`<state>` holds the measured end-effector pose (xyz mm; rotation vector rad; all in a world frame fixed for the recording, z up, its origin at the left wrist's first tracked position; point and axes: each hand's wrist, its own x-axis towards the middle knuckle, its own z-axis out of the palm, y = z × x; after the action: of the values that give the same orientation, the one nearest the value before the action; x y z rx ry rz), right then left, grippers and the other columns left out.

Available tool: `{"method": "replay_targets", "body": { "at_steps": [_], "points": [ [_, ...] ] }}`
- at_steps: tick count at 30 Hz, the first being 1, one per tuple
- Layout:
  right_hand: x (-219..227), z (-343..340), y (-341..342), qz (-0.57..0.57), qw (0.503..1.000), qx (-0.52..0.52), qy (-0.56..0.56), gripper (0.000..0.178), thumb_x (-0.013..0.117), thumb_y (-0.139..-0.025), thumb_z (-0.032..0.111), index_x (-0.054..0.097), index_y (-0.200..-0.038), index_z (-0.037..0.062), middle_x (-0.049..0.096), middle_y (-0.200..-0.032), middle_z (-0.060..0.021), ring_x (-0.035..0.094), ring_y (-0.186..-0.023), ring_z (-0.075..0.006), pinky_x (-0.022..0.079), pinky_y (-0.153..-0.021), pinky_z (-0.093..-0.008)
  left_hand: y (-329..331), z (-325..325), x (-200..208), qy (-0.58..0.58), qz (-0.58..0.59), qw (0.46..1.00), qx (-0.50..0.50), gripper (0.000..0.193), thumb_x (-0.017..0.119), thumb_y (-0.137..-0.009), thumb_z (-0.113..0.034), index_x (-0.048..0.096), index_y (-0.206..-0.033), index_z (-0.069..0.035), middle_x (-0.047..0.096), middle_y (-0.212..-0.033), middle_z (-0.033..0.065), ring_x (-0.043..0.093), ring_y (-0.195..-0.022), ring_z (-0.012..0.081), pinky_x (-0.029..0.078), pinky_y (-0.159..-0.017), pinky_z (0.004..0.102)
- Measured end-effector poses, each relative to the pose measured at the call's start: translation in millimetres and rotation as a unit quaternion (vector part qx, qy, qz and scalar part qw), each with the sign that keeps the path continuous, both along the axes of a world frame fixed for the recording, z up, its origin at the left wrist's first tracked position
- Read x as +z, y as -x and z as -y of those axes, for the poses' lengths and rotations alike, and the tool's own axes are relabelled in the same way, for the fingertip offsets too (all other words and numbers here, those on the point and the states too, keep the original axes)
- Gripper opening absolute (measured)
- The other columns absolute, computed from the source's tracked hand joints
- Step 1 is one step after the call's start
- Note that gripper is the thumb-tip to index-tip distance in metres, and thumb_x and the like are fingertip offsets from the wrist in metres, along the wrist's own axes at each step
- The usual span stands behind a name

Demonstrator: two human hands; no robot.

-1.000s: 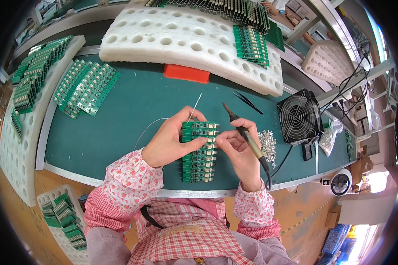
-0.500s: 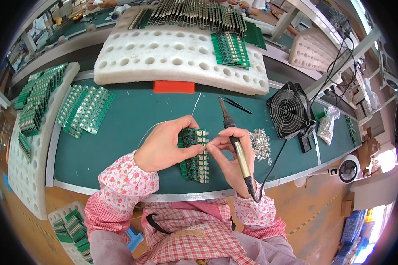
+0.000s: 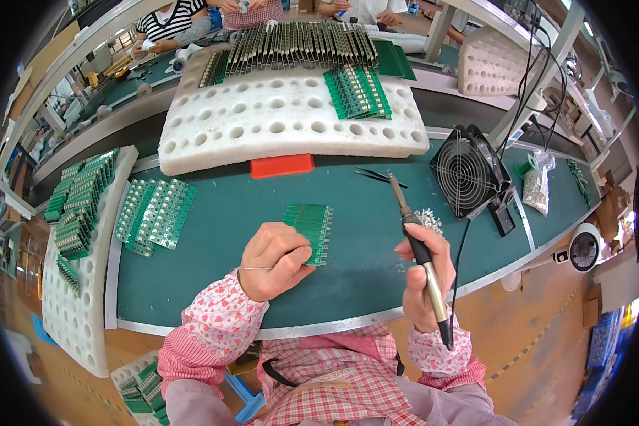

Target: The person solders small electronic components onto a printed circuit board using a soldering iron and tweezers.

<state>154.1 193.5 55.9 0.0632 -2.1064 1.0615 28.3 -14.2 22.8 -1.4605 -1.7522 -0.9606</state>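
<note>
A green circuit board panel [image 3: 309,226] is pinched at its near left corner by my left hand [image 3: 273,261], with its mostly bare green face showing and pins along the right edge. A short length of thin solder wire [image 3: 254,268] shows at the same hand. Off to the right, my right hand [image 3: 433,277] grips a soldering iron [image 3: 420,250] by its dark and brass-coloured handle, tip pointing up and away from the board. Behind the iron lies a pile of small silvery parts [image 3: 428,219], partly hidden. Dark tweezers [image 3: 378,177] rest beyond them.
A white foam block [image 3: 263,145] with rows of boards [image 3: 302,46] stands at the back, a red piece [image 3: 282,165] below its front edge. Loose panels [image 3: 156,213] and another foam block [image 3: 78,312] sit left. A black fan [image 3: 468,170] and parts bag [image 3: 537,188] are right.
The board has been turned from its component side to its bare side. My right hand has drawn away to the right with the soldering iron. The whole view has shifted slightly.
</note>
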Motion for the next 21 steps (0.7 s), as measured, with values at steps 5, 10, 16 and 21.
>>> {"method": "replay_targets", "body": {
  "at_steps": [5, 10, 16, 21],
  "points": [
    [-3, -3, -12, -0.017, 0.999, 0.034, 0.009, 0.035, 0.053, -0.092, 0.032, 0.061, -0.102, -0.0001, 0.061, -0.070, -0.0075, 0.053, -0.060, -0.0165, 0.042, -0.056, -0.0282, 0, 3, -14, -0.028, -0.015, 0.999, 0.019, 0.045, 0.081, -0.055, -0.001, 0.053, -0.090, -0.006, 0.058, -0.087, 0.0070, 0.058, -0.077, 0.0252, 0.052, -0.068, 0.0370],
    [-8, -1, -26, -0.027, 0.997, 0.076, 0.021, 0.022, 0.058, -0.088, 0.017, 0.058, -0.099, -0.0022, 0.060, -0.067, -0.0085, 0.052, -0.051, -0.0137, 0.040, -0.047, -0.0248, -3, 7, -20, -0.013, -0.040, 0.999, -0.009, 0.038, 0.078, -0.058, -0.004, 0.056, -0.089, -0.004, 0.058, -0.088, 0.0079, 0.057, -0.080, 0.0239, 0.053, -0.072, 0.0387],
    [-7, 5, -33, -0.073, 0.962, 0.182, 0.191, 0.021, 0.057, -0.088, 0.018, 0.049, -0.096, 0.0007, 0.056, -0.066, -0.0084, 0.051, -0.052, -0.0121, 0.044, -0.050, -0.0255, -1, 6, -25, 0.005, -0.083, 0.996, -0.021, 0.021, 0.069, -0.064, -0.005, 0.059, -0.081, 0.000, 0.059, -0.088, 0.0095, 0.057, -0.083, 0.0234, 0.053, -0.072, 0.0380],
    [-6, 17, -33, -0.094, 0.960, 0.172, 0.199, 0.027, 0.062, -0.085, 0.027, 0.044, -0.085, 0.0061, 0.048, -0.051, -0.0033, 0.044, -0.046, -0.0129, 0.040, -0.046, -0.0266, 0, 4, -25, 0.019, -0.082, 0.996, -0.009, 0.019, 0.067, -0.063, -0.002, 0.058, -0.080, 0.000, 0.058, -0.087, 0.0095, 0.057, -0.082, 0.0235, 0.053, -0.073, 0.0374]
  ]
}}
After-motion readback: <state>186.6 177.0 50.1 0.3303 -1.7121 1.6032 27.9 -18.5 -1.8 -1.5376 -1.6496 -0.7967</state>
